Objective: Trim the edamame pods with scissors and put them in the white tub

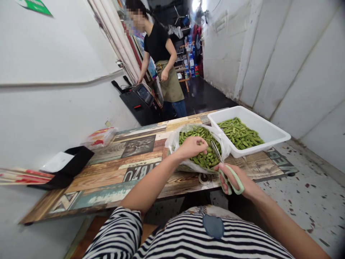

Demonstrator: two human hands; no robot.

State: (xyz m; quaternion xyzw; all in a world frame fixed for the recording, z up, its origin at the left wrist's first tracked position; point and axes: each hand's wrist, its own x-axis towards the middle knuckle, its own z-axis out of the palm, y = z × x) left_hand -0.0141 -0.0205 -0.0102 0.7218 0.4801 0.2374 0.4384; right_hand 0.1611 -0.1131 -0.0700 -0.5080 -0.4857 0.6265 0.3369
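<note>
A clear plastic bag, its mouth spread wide, is full of green edamame pods. Over the pods is my left hand, its fingers curled in a pinch; what they hold, if anything, is too small to make out. My right hand grips a pair of scissors by pale green handles at the bag's near right side. The metal blades point up and left over the pods, close to my left fingertips. Beside the bag, a white plastic tub holds more pods in its left part.
The wood-patterned table ends close to my body. At its left lie a black holder with skewer-like sticks and a red-and-clear plastic package. Beyond the table a person in an apron stands at a black machine.
</note>
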